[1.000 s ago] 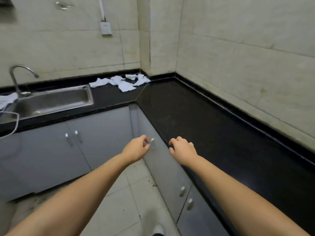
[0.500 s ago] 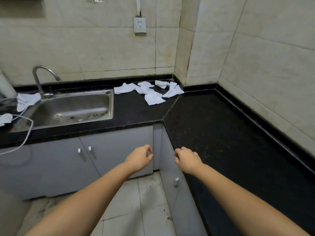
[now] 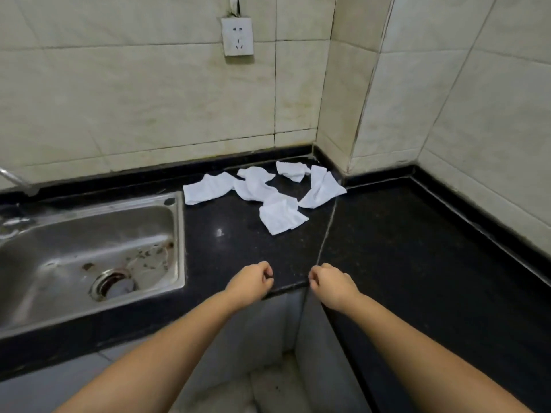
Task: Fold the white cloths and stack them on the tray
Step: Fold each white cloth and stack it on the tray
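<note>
Cloths (image 3: 265, 193) on counter (image 3: 402, 248), back corner.
Sink (image 3: 89, 248) left of them; socket (image 3: 237, 36) on wall above; both hands (image 3: 250, 281) (image 3: 334, 283) at counter's front edge.

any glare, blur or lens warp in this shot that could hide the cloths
Head view: wide-angle warp bows the wall tiles and counter edges; a small glare spot on the black counter lies short of the white cloths, which look sharp and evenly lit; the faucet at the left edge is smeared; soft sheen on the sink; no tray in frame.
</note>
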{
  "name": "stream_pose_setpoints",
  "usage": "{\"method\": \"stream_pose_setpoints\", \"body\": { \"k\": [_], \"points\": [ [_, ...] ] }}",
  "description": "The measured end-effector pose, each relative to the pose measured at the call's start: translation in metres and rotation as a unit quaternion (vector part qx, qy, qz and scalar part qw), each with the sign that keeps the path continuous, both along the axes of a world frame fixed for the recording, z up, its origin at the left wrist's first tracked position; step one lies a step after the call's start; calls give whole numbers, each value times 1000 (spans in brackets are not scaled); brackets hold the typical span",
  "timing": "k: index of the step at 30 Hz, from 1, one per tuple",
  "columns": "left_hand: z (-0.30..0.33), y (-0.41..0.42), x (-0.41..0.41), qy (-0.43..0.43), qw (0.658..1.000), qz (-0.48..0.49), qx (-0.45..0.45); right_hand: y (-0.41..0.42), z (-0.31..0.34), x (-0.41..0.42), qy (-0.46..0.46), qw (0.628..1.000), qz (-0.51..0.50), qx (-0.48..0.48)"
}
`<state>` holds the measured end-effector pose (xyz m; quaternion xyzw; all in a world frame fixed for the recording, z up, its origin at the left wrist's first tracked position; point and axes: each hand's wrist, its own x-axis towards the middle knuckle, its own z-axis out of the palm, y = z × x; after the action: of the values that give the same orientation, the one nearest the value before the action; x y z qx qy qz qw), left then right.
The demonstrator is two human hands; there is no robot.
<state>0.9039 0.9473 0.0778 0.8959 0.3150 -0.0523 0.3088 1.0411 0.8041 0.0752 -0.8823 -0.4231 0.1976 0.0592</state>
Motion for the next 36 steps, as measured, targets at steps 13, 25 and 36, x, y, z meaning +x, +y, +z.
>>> {"method": "stream_pose_setpoints", "body": {
  "k": [13,25,36],
  "points": [
    [-44,106,113,25,996,-80,29,117,-38,102,31,999,-41,-1],
    [-77,130,158,14,982,-68,178,193,-60,147,36,997,-59,21],
    [-37,145,132,-145,982,48,114,170,1,132,322,876,-225,282]
  ]
}}
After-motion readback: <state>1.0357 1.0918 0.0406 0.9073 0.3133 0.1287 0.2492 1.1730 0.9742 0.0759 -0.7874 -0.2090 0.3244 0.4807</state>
